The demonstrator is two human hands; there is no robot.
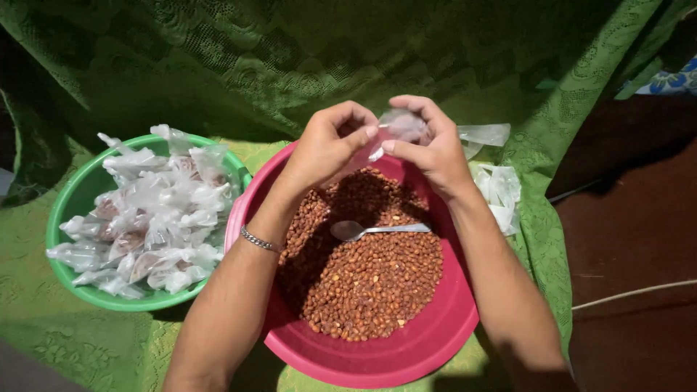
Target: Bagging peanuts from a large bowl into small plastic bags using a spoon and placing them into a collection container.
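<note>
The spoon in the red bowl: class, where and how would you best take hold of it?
Grip the spoon by its handle, coming from above on the right side. It lies flat on the peanuts in the red bowl with its scoop pointing left and its slim handle pointing right, below the right hand. Pinching the handle's free end with the fingers probably avoids digging into the nuts.
</note>
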